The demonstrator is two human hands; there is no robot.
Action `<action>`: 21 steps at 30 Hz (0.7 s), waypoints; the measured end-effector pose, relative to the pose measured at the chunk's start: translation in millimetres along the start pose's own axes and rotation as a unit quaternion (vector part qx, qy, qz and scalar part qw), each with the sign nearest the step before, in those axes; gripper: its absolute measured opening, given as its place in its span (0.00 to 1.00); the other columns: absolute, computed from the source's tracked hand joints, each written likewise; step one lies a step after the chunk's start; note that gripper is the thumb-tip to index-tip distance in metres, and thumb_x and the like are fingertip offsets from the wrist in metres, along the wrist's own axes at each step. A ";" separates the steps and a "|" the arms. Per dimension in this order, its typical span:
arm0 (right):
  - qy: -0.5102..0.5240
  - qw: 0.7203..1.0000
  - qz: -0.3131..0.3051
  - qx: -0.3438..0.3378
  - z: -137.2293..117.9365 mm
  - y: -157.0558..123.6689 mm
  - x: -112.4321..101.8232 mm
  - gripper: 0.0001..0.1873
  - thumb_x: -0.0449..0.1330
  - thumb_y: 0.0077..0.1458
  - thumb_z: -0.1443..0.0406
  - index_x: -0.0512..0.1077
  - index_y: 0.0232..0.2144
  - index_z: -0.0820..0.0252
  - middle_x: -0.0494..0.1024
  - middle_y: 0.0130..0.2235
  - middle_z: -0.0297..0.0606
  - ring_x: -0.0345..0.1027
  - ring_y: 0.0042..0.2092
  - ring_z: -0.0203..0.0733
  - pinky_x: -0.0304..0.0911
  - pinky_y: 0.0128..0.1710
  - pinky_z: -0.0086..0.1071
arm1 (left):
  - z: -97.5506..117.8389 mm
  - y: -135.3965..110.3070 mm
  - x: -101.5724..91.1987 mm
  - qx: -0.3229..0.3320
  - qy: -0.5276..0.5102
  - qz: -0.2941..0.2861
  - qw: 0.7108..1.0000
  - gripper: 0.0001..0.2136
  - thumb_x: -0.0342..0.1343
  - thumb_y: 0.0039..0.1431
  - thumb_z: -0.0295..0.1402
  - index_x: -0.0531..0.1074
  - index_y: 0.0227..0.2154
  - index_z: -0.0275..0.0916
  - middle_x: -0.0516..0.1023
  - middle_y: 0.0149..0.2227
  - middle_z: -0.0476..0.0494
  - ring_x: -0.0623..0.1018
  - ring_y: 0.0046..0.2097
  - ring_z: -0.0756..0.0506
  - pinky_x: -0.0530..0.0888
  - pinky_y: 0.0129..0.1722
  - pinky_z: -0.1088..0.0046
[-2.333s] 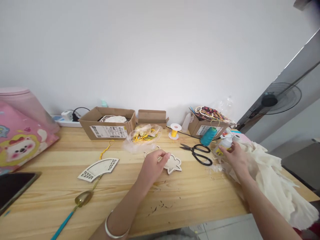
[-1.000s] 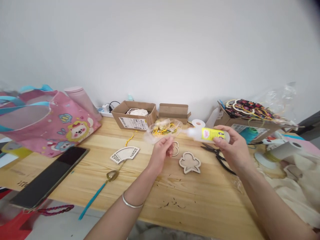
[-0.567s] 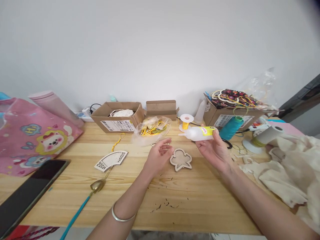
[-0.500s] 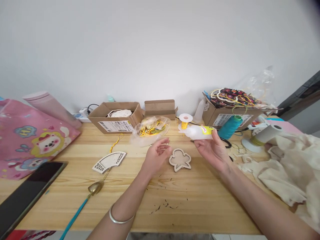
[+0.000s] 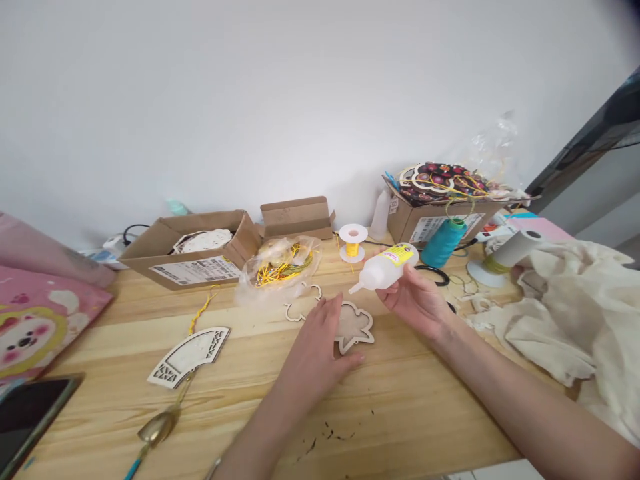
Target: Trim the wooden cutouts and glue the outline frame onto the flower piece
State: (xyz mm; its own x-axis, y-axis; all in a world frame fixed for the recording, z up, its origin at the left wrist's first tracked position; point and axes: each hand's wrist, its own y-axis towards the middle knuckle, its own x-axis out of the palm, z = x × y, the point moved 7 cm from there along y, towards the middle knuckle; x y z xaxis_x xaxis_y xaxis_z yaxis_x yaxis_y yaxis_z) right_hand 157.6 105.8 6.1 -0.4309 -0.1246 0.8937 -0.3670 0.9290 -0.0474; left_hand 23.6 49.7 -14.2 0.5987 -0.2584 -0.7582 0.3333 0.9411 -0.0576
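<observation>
In my right hand (image 5: pixel 417 300) is a translucent glue bottle (image 5: pixel 383 268) with a yellow label, tilted so its nozzle points down and left. Below that nozzle lies a flower-shaped wooden piece (image 5: pixel 356 325) with a raised rim, flat on the table. My left hand (image 5: pixel 320 347) reaches over its left edge, fingers stretched and thumb apart, hiding part of it; whether it touches the piece I cannot tell. A thin wooden outline frame (image 5: pixel 295 310) rests just beyond my left fingertips, partly covered. To the left lies a fan-shaped wooden piece (image 5: pixel 190 357) with a yellow cord.
Cardboard boxes (image 5: pixel 195 267) and a plastic bag of yellow cords (image 5: pixel 283 267) line the back. A yellow thread spool (image 5: pixel 353 243), a teal thread cone (image 5: pixel 444 241) and beige cloth (image 5: pixel 565 313) are on the right. A tasselled gold spoon-like piece (image 5: pixel 157 427) and a phone (image 5: pixel 35 417) lie left.
My left hand has moved down and opened out over the flower-shaped piece. The glue bottle has tipped from nearly level to nozzle-down. The view has shifted to the right.
</observation>
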 end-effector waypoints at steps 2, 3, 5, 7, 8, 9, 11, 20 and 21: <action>0.001 1.000 0.009 0.003 0.2 0.9 -3.1 0.14 0.65 0.38 0.69 0.68 0.31 0.59 0.71 0.27 0.28 0.58 0.22 0.25 0.63 0.23 0.19 | 2.1 2.1 3.2 0.017 0.005 0.010 1.000 0.38 0.55 0.46 0.39 0.44 0.59 0.39 0.50 0.61 0.38 0.49 0.61 0.37 0.50 0.57 0.54; 0.001 1.000 0.012 0.004 0.6 1.4 -4.5 0.14 0.65 0.38 0.70 0.68 0.31 0.59 0.71 0.27 0.28 0.58 0.22 0.25 0.63 0.23 0.20 | 2.5 3.0 4.3 0.020 0.004 0.016 1.000 0.37 0.55 0.47 0.38 0.45 0.59 0.39 0.51 0.61 0.37 0.50 0.61 0.37 0.50 0.57 0.54; 0.000 1.000 0.015 0.004 1.9 2.3 -6.6 0.14 0.64 0.38 0.71 0.68 0.31 0.59 0.71 0.27 0.28 0.58 0.22 0.25 0.63 0.23 0.20 | 2.1 4.0 5.0 0.017 -0.004 0.031 0.999 0.35 0.54 0.48 0.36 0.47 0.59 0.39 0.54 0.60 0.36 0.52 0.61 0.37 0.51 0.57 0.54; -0.006 1.000 0.015 0.006 3.4 2.6 -7.3 0.13 0.64 0.38 0.71 0.68 0.30 0.59 0.71 0.27 0.28 0.58 0.21 0.25 0.63 0.23 0.20 | 0.8 3.7 3.1 0.013 -0.024 0.053 0.998 0.34 0.55 0.47 0.35 0.49 0.58 0.40 0.57 0.59 0.36 0.53 0.60 0.37 0.51 0.56 0.55; -0.011 1.000 0.014 0.008 4.0 2.5 -7.2 0.13 0.64 0.38 0.70 0.68 0.30 0.60 0.71 0.27 0.28 0.58 0.22 0.25 0.63 0.23 0.19 | 0.1 3.2 1.3 0.013 -0.039 0.065 0.997 0.34 0.55 0.47 0.35 0.50 0.58 0.40 0.58 0.58 0.37 0.54 0.60 0.37 0.51 0.56 0.55; -0.016 1.000 0.013 0.010 4.3 2.4 -6.8 0.13 0.64 0.38 0.70 0.68 0.30 0.60 0.71 0.27 0.29 0.58 0.22 0.25 0.63 0.23 0.19 | -0.5 2.5 -0.6 0.013 -0.059 0.074 0.995 0.34 0.56 0.46 0.36 0.51 0.57 0.42 0.58 0.58 0.38 0.55 0.59 0.36 0.52 0.56 0.54; -0.018 1.000 0.012 0.010 3.7 2.0 -5.9 0.14 0.65 0.38 0.70 0.68 0.31 0.60 0.72 0.28 0.29 0.59 0.22 0.25 0.63 0.23 0.18 | -2.8 1.1 -4.9 0.006 -0.115 0.085 0.990 0.34 0.58 0.45 0.37 0.54 0.56 0.44 0.59 0.58 0.40 0.56 0.59 0.36 0.52 0.56 0.54; 0.020 0.999 0.018 0.019 -6.5 3.3 -3.8 0.22 0.54 0.48 0.49 0.67 0.35 0.61 0.73 0.28 0.30 0.54 0.17 0.23 0.55 0.13 0.16 | -10.5 0.7 -25.2 -0.097 -0.632 0.071 0.765 0.23 0.54 0.51 0.40 0.64 0.50 0.39 0.64 0.55 0.40 0.65 0.54 0.43 0.63 0.51 0.68; 0.017 1.000 0.018 0.019 -6.9 3.1 -2.7 0.23 0.53 0.48 0.47 0.67 0.35 0.61 0.73 0.28 0.31 0.55 0.17 0.23 0.55 0.13 0.17 | -7.6 0.6 -23.6 -0.096 -0.678 0.044 0.727 0.21 0.51 0.53 0.41 0.65 0.49 0.38 0.65 0.55 0.40 0.68 0.52 0.45 0.66 0.48 0.71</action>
State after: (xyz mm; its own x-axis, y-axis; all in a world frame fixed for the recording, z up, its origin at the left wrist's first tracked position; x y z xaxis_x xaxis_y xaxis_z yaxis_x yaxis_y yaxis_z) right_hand 163.3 111.4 6.5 -0.4159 -0.0788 0.9060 -0.3824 0.9191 -0.0956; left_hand 4.1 58.0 -1.3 0.8225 -0.0500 0.5666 0.2203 0.9464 -0.2362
